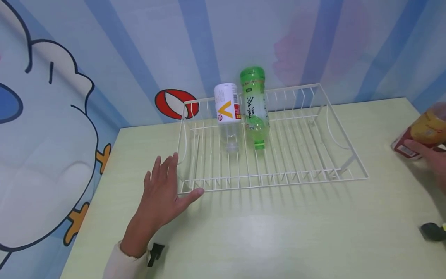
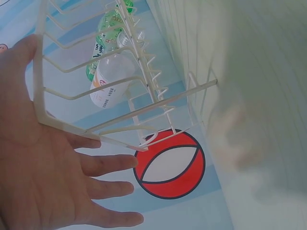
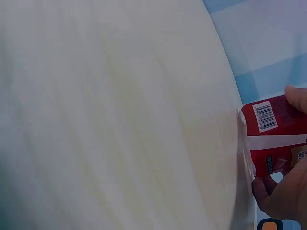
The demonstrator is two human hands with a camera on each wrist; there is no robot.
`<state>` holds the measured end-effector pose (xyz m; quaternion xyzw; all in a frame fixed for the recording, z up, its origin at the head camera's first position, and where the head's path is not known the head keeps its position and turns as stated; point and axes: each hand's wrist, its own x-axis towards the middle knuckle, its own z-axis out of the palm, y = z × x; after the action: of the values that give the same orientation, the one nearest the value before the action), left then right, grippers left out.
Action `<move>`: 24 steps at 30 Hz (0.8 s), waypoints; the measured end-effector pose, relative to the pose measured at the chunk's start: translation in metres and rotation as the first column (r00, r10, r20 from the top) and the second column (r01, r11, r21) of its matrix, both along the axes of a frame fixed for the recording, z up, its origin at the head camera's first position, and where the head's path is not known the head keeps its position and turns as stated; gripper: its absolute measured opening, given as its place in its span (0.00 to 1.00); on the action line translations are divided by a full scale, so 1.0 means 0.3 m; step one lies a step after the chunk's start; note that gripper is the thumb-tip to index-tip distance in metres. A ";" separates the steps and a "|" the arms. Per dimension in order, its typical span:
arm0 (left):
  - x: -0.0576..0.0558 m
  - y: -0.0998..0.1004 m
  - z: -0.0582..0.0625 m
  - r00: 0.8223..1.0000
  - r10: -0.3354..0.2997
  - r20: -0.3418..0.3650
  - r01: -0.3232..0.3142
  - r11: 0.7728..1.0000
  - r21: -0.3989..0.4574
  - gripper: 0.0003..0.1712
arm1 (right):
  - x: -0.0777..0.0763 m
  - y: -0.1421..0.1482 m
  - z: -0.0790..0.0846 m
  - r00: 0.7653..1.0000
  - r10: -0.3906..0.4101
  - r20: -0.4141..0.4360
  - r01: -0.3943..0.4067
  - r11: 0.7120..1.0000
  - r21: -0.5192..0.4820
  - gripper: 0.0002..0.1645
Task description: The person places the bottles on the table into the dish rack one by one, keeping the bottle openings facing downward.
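My left hand (image 1: 161, 193) is at the front left corner of a white wire dish rack (image 1: 278, 185), fingers spread and straight, thumb along the front rim. In the left wrist view the rack's corner overlaps the palm. Inside the rack, a clear bottle with a white label (image 1: 228, 102) and a green bottle (image 1: 256, 104) lean side by side, caps down. Far to the right, my right hand (image 1: 432, 157) grips a bottle with a red and yellow label (image 1: 423, 130), tilted close over the table. The right wrist view shows its red, barcoded side (image 3: 276, 136) between thumb and fingers.
The rack stands on a pale table (image 1: 261, 232) against a striped blue wall (image 1: 258, 31) with cartoon drawings. A black strap end (image 1: 155, 254) hangs by my left sleeve, and another black piece (image 1: 432, 231) shows at the right edge.
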<state>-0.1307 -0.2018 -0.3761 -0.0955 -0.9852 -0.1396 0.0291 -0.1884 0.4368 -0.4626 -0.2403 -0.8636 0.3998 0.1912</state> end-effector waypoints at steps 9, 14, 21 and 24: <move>0.001 0.002 0.005 1.000 0.005 0.012 -0.005 1.000 -0.013 0.64 | 0.000 -0.034 0.053 0.999 -0.019 -0.031 0.020 0.999 0.039 0.47; 0.001 0.002 0.003 1.000 0.012 0.020 -0.012 1.000 -0.022 0.64 | 0.007 -0.103 0.125 0.998 -0.036 -0.058 0.035 0.999 -0.014 0.47; 0.001 0.002 0.002 1.000 0.012 0.017 -0.011 1.000 -0.020 0.64 | 0.004 -0.157 0.175 0.995 -0.035 -0.092 0.025 0.994 -0.108 0.48; 0.002 0.003 0.003 1.000 0.009 0.014 -0.009 1.000 -0.017 0.64 | 0.009 -0.175 0.196 0.990 -0.038 -0.132 0.016 0.986 -0.165 0.48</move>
<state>-0.1301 -0.2009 -0.3752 -0.0903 -0.9869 -0.1316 0.0219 -0.1859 0.3842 -0.4038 -0.2393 -0.8095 0.4822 0.2342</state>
